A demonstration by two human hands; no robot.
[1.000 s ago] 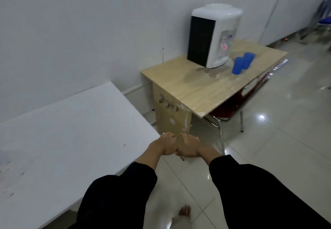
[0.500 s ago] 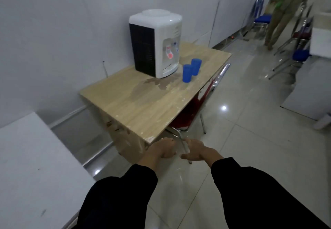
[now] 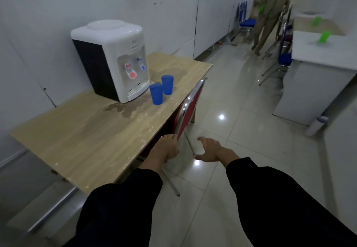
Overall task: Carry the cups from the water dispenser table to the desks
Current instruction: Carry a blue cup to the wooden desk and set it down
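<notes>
Two blue cups are seen on the wooden table [image 3: 81,140], standing upright just in front of the white water dispenser [image 3: 114,59]; the nearer blue cup [image 3: 156,94] and the farther blue cup [image 3: 167,84] are placed just beside each other, and whether they touch cannot be told. A wet patch [image 3: 123,109] is spread on the tabletop at the foot of the dispenser. A red chair [image 3: 188,109] with a chrome frame is tucked against the table's right edge. Both arms, in dark sleeves, are stretched forward. The left hand [image 3: 167,148] is held low at the table's near right edge, close by the chair's back, with the fingers drawn loosely together and nothing gripped; whether the chair is touched cannot be told. The right hand [image 3: 209,149] is held over the tiled floor [image 3: 241,130], palm down, the fingers spread wide and the thumb set apart, and nothing is held in it. Both hands are well apart from the cups. Farther down the room, on the right, two green cups [image 3: 324,37] are set on a white desk [image 3: 324,53], a blue chair [image 3: 247,22] stands by the wall, and another person [image 3: 270,8] is seen standing beyond it.
</notes>
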